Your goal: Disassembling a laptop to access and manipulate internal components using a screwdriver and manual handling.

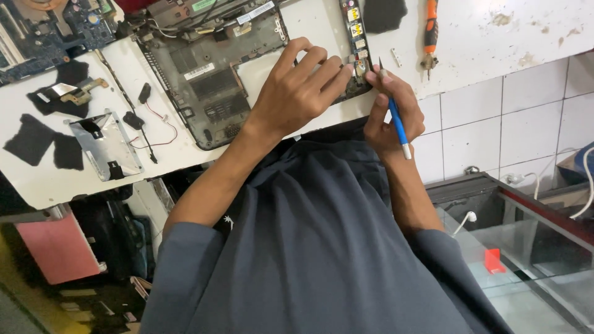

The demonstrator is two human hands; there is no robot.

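An opened dark grey laptop base (210,80) lies on a white worktable (309,18). My left hand (297,93) rests flat on its right part, fingertips touching the lower end of a narrow port board (356,34) along the case's right edge. My right hand (393,114) grips a slim blue-handled precision tool (399,127) like a pen. The tool's dark tip points up at the same corner of the board, right beside my left fingertips.
An orange screwdriver (430,31) lies to the right of the board. A metal drive bracket (105,145), small wired parts (145,120) and black pads (37,139) lie to the left, a blue motherboard (49,25) at top left. A glass cabinet (532,247) stands below right.
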